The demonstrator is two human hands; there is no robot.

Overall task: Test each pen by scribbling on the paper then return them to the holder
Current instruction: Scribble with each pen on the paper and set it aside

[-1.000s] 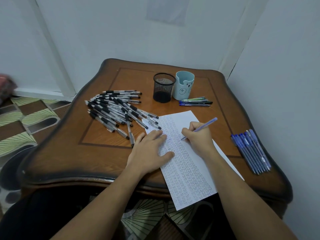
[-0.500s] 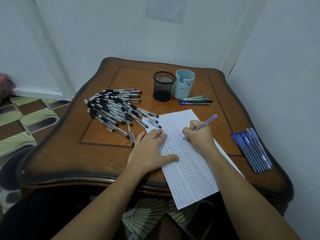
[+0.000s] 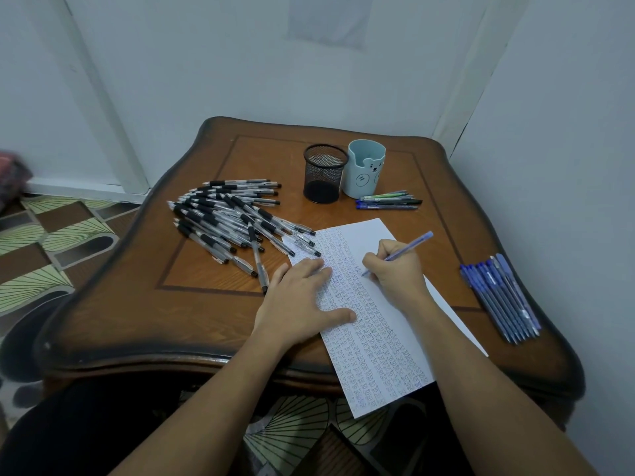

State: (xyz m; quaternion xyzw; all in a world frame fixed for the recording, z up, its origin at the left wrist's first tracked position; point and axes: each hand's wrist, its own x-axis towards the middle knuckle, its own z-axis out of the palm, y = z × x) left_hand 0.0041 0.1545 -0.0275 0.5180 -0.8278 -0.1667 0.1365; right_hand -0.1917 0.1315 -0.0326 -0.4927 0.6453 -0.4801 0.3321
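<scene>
Scarcely shifted, right hand (image 3: pixel 395 273) pinches blue pen (image 3: pixel 412 243), barrel angled up-right; left hand (image 3: pixel 302 300) lies flat on paper (image 3: pixel 364 235); mesh holder (image 3: pixel 324 173) stands beyond, leftward.

Brown worktop (image 3: pixel 206 310); black mesh holder (image 3: pixel 324 173); pale blue bear cup (image 3: pixel 365 173); white paper (image 3: pixel 364 235) with blue scribbles; green-and-brown patterned floor (image 3: pixel 51 242).

Two holders (image 3: pixel 324 176), one paper (image 3: pixel 364 235).
</scene>
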